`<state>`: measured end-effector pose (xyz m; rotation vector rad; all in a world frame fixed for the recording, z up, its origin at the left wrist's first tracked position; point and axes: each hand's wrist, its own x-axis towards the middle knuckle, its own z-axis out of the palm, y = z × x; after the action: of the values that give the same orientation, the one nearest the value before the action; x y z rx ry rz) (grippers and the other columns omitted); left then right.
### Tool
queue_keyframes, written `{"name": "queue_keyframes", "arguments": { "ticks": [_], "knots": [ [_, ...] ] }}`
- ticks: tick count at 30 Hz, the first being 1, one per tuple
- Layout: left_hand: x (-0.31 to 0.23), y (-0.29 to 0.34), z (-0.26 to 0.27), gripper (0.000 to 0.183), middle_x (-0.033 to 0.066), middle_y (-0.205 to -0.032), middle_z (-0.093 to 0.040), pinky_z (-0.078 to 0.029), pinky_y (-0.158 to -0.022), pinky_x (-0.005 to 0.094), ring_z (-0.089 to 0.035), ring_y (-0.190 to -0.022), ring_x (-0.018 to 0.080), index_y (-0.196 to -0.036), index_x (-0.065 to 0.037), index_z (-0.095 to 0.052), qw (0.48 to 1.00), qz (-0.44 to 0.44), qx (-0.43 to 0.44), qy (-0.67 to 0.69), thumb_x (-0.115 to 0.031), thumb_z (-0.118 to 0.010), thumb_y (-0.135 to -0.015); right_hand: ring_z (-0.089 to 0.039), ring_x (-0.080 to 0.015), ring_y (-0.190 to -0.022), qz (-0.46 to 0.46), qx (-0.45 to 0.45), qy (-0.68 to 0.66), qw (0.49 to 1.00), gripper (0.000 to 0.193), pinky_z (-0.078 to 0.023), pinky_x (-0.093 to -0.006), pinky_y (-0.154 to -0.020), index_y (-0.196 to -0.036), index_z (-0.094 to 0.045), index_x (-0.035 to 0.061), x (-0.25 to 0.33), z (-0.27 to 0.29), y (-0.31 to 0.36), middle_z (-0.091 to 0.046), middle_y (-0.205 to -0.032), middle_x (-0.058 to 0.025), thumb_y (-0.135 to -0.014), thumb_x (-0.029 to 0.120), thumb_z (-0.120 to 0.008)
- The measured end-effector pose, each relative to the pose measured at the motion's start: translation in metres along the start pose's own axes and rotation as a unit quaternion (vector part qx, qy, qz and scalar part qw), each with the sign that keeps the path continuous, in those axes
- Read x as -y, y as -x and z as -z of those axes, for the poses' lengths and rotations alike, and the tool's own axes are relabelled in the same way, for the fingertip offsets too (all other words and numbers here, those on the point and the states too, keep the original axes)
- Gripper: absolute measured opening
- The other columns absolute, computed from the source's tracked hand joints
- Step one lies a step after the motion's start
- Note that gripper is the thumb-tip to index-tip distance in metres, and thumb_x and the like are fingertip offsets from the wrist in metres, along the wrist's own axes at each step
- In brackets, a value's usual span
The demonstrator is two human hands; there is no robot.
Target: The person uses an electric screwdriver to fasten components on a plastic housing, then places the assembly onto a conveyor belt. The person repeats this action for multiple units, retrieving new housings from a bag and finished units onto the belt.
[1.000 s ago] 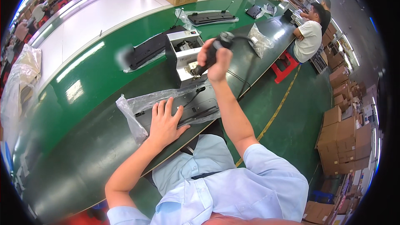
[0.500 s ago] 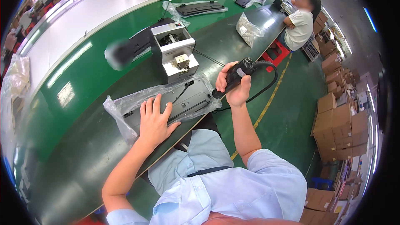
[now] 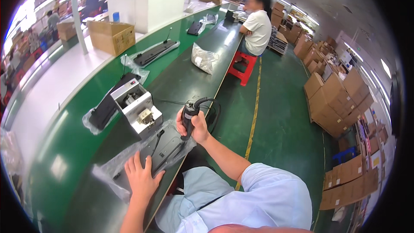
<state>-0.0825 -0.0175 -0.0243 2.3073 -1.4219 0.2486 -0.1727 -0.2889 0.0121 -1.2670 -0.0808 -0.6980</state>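
My right hand is wrapped round a black electric screwdriver with a cord leaving its top. The tool points down over the right end of a dark flat panel; whether its tip touches a screw is hidden. Clear plastic wrap lies under and around the panel, and a short black rod-like part sticks up along it. My left hand rests on the panel's near left part with its fingers spread. Just beyond stands a silver and black boxy machine, likely a screw feeder.
Similar dark panels in plastic lie along the green bench. A clear bag of small parts sits farther up, and a cardboard box on the white ledge. A seated person is on a red stool; stacked cartons stand right.
The view has lifted toward the far room. My right hand has turned the screwdriver more upright, its lower end over the panel. My left hand stays spread on the panel.
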Motion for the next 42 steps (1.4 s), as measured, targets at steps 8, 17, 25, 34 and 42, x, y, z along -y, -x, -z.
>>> {"name": "queue_keyframes", "arguments": {
  "ticks": [8,17,25,34,42],
  "knots": [
    [-0.005,-0.009,-0.002,0.072,0.025,-0.142,-0.049,-0.035,-0.11,0.0564,-0.046,-0.13,0.0449,-0.124,-0.006,-0.067,1.0,0.009,-0.002,0.014,-0.04,-0.091,-0.065,-0.055,-0.0135,-0.055,0.096,-0.006,-0.033,0.995,0.078,-0.046,-0.028,-0.053,-0.111,-0.057,-0.0064,0.028,-0.004,-0.009,-0.058,-0.067,-0.0081,-0.095,0.069,-0.06],
    [-0.047,-0.064,-0.045,0.07,0.0263,-0.144,-0.049,-0.035,-0.109,0.0574,-0.044,-0.132,0.0439,-0.131,-0.008,-0.064,0.999,-0.014,0.035,0.021,-0.05,-0.081,-0.078,-0.056,-0.0117,-0.059,0.136,0.027,-0.038,0.99,0.079,-0.046,-0.0246,-0.054,-0.115,-0.057,-0.0082,0.009,-0.05,-0.062,-0.061,-0.073,-0.0094,-0.094,0.068,-0.063],
    [-0.025,-0.013,0.007,0.081,0.0276,-0.151,-0.044,-0.023,-0.119,0.0636,-0.037,-0.142,0.0471,-0.143,0.0,-0.054,0.999,0.013,0.035,-0.007,-0.05,-0.077,-0.083,-0.056,-0.0135,-0.057,0.189,0.017,-0.025,0.982,0.074,-0.045,-0.0266,-0.053,-0.103,-0.056,-0.0056,0.0,-0.06,-0.091,-0.059,-0.069,-0.01,-0.094,0.068,-0.063],
    [0.024,0.036,0.009,0.089,0.027,-0.154,-0.04,-0.032,-0.116,0.0544,-0.041,-0.139,0.0463,-0.143,0.003,-0.05,0.996,0.072,0.004,0.045,-0.045,-0.085,-0.077,-0.053,-0.0117,-0.055,0.102,0.023,-0.027,0.994,0.059,-0.043,-0.0254,-0.052,-0.106,-0.06,-0.0041,-0.027,-0.074,-0.1,-0.059,-0.069,-0.0078,-0.1,0.054,-0.062],
    [0.026,0.041,0.009,0.087,0.0264,-0.153,-0.041,-0.032,-0.116,0.0565,-0.041,-0.139,0.0455,-0.142,0.001,-0.051,0.996,0.072,0.001,0.045,-0.044,-0.085,-0.076,-0.054,-0.0124,-0.056,0.056,0.058,-0.045,0.996,0.068,-0.044,-0.0263,-0.051,-0.107,-0.06,-0.0046,-0.041,-0.097,-0.052,-0.059,-0.068,-0.0084,-0.099,0.063,-0.059]
  ]
}}
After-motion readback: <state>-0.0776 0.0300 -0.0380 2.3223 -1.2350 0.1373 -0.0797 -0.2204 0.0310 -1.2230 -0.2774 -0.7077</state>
